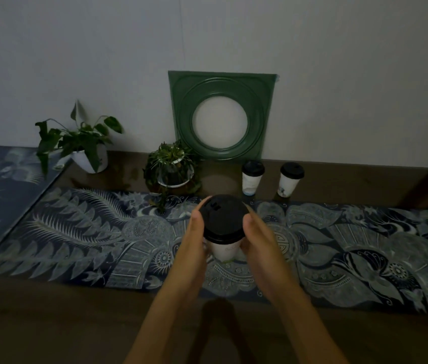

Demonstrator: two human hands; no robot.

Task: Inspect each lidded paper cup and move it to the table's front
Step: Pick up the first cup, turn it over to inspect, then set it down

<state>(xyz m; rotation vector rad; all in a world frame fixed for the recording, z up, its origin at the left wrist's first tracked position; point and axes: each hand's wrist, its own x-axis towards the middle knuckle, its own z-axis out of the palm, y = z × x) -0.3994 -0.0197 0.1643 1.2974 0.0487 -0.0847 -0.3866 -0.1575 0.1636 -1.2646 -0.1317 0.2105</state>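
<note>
- Cup (223, 249) at frame centre is held upright, long axis vertical, black lid (220, 216) uppermost, above the patterned runner (76, 232) on the worktop (50, 324).
- Left hand (194, 232) and right hand (256, 237) are pressed against opposite sides, fingers curled around it.
- Cup base is hidden; two more lidded cups (252, 177) are seen upright at the rear.

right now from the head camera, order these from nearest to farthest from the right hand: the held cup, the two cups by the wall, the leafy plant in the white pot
1. Held cup, clasped by the right hand and the left hand.
2. Left back cup, behind the right hand.
3. Right back cup, just right of it.
4. Leafy plant in the white pot, far back left.
</note>
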